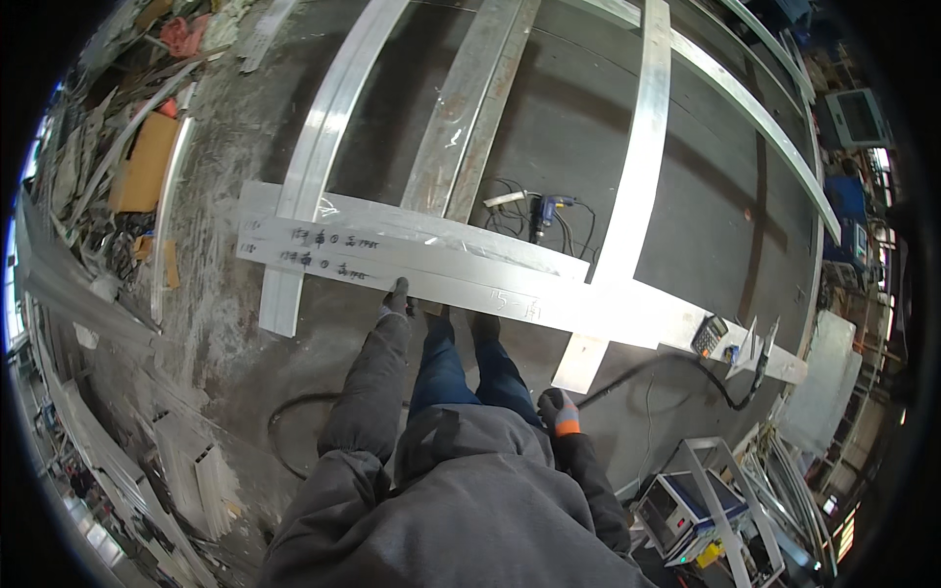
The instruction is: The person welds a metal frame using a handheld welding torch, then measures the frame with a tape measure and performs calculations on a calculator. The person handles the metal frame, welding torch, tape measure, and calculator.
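Several long, flat silvery metal strips lie side by side across the metal bars in front of me, with dark handwriting on them. My left hand (397, 297), in a dark glove, is at the near edge of the closest metal strip (446, 286). Its thumb lies over that edge, and the other fingers are mostly hidden; the hand looks closed on it. My right hand (560, 412), in a grey glove with an orange cuff, is held low by my right thigh. Its fingers are curled, and their inside is hidden. Near it ends a pale metal bar (580, 363).
Beyond the strips, a blue power drill (546, 212) with cables lies on the floor. A calculator (709, 336) rests on the strips' right end. A black hose (657, 362) curves behind me. A boxy machine (686, 514) stands lower right; scrap (108, 167) piles up left.
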`<state>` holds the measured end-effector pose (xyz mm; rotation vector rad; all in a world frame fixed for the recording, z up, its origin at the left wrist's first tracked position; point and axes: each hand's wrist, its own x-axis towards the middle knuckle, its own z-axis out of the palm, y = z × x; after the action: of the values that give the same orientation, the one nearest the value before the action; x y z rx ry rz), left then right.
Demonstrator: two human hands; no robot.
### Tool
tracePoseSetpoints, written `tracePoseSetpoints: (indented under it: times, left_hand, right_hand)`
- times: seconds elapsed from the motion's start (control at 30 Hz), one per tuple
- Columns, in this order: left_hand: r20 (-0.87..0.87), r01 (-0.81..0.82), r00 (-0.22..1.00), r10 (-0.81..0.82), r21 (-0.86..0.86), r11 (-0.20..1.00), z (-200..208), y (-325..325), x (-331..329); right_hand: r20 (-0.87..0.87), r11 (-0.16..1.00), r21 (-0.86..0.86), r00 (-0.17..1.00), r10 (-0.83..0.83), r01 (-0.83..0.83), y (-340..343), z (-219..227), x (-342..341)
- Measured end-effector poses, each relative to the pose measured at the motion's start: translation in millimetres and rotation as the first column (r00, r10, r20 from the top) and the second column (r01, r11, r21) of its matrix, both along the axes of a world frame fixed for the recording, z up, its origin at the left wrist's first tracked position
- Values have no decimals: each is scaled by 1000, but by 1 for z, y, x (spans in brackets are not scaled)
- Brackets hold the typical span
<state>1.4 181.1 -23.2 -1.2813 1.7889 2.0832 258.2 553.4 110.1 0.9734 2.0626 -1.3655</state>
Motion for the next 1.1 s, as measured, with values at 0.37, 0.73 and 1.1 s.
tracePoseSetpoints:
  times: [0.37,0.73,1.1]
  left_hand:
    - [180,-118,980,79,216,969,23,-18,30]
    - [221,-304,918,331,-145,941,15,12,-23]
    - [-188,99,979,-80,91,991,-31,-35,52]
  right_hand:
    - [86,991,59,988,-127,122,-44,-2,-15]
    - [-208,979,192,972,105,-65,-56,3,-92]
    - [-178,705,565,771,611,-428,-46,34,-167]
